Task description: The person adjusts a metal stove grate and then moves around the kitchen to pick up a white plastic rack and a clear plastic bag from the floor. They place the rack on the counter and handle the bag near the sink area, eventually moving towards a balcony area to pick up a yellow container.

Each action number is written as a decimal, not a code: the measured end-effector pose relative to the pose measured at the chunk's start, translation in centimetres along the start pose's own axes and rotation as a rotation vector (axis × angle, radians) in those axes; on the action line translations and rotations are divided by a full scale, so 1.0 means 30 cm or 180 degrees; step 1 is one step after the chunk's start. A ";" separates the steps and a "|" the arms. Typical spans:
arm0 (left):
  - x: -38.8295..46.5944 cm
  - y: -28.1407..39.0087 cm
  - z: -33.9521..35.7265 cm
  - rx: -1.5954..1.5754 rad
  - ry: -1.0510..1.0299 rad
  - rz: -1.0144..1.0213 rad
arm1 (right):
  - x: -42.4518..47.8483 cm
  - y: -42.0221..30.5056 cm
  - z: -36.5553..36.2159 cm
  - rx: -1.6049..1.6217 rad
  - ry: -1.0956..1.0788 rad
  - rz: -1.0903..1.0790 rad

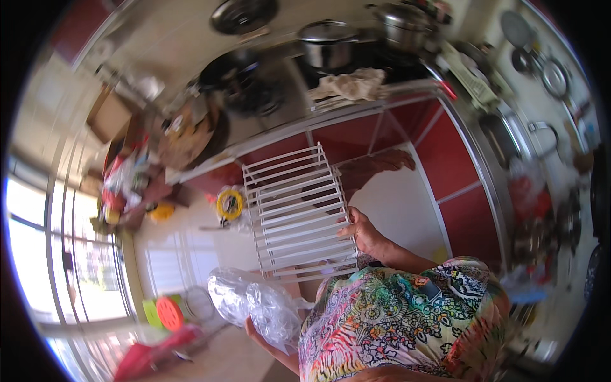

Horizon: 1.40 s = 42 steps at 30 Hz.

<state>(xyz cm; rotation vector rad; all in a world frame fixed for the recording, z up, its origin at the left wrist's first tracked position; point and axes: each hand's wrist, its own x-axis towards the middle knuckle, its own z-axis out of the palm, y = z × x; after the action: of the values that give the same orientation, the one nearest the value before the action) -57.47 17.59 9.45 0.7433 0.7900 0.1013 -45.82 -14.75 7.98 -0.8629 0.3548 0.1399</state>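
My right hand (362, 231) grips the right side of a white wire rack (300, 205), with fingers around its edge. The rack is held up at a tilt before my body, with its bars running across. At the lower left, my left hand (255, 332) holds a crumpled clear plastic bag (258, 301); the bag hides most of the hand. The bag is just below the rack's lower left corner, near my patterned shirt.
Beyond the rack runs a counter with red cabinets (460, 224), a steel pot (327, 45), a wok (229, 69) and a cloth (351, 85). A sink (501, 136) is at the right. At the left are a round cutting board (186, 143), a yellow ring (229, 202) and windows.
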 end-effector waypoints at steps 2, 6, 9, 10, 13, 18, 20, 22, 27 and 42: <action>0.079 -0.010 0.069 0.0262 -0.0289 -0.0248 | -0.049 -0.021 -0.055 0.0054 0.0290 -0.0274; 0.195 0.006 0.170 0.0767 -0.0752 -0.0601 | -0.163 -0.059 -0.063 0.0311 0.0828 -0.0626; 0.246 -0.038 0.273 0.1101 -0.1205 -0.0916 | -0.304 -0.095 -0.098 0.0538 0.1379 -0.0965; 0.252 -0.044 0.298 0.1163 -0.1341 -0.0982 | -0.347 -0.112 -0.097 0.0643 0.1429 -0.1106; 0.255 -0.109 0.396 0.1379 -0.1692 -0.1220 | -0.463 -0.126 -0.182 0.0603 0.1793 -0.1438; 0.144 -0.235 0.527 0.1376 -0.2032 -0.1432 | -0.588 -0.181 -0.384 0.0471 0.2310 -0.1813; 0.079 -0.274 0.553 0.1245 -0.2072 -0.1497 | -0.643 -0.219 -0.419 0.0367 0.2563 -0.1801; 0.007 -0.295 0.576 0.1078 -0.2143 -0.1452 | -0.686 -0.285 -0.408 0.0330 0.2638 -0.1801; -0.175 -0.326 0.676 0.0665 -0.2393 -0.1556 | -0.718 -0.310 -0.564 0.0352 0.2469 -0.1743; -0.001 -0.548 0.729 0.2152 -0.2899 -0.1708 | -1.080 -0.295 -0.393 0.0855 0.3007 -0.2965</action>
<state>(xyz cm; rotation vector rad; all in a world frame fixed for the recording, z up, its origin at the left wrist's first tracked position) -45.71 -7.12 9.16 1.0543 0.0954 -0.9720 -76.64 -28.76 19.00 -0.7048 0.7836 -1.1901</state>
